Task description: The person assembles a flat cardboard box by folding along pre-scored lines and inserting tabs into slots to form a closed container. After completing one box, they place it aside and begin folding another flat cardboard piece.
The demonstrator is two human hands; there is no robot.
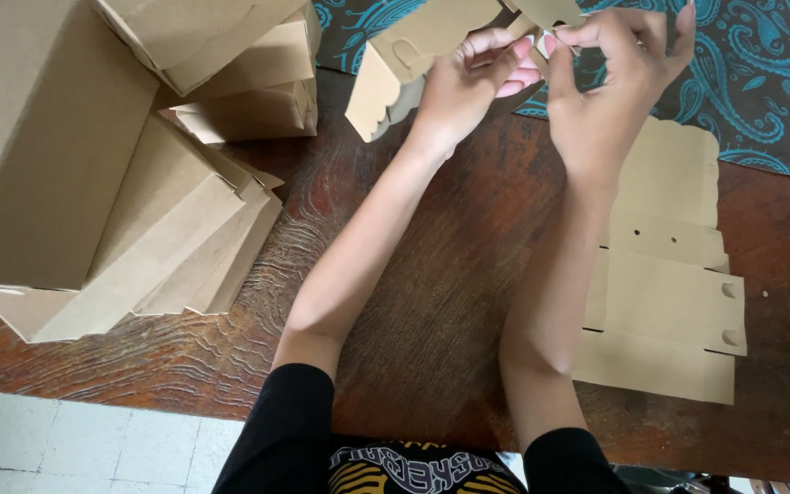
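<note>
Cardboard box (413,64) btw both hands

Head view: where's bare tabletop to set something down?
Free: the wooden table between the forearms, and the front-left strip below the folded box stack. Crowded: left side with boxes, right side under the flat cardboard blank, far edge where both hands work a box.

Both bare forearms reach forward from black sleeves, side by side and nearly parallel, elbows low near the body. The left hand (464,87) is raised with its fingers curled and its fingertips pinched toward the right. The right hand (610,82) meets it, thumb and forefinger pinched together, the other fingers arched above, wrist bent slightly.
</note>
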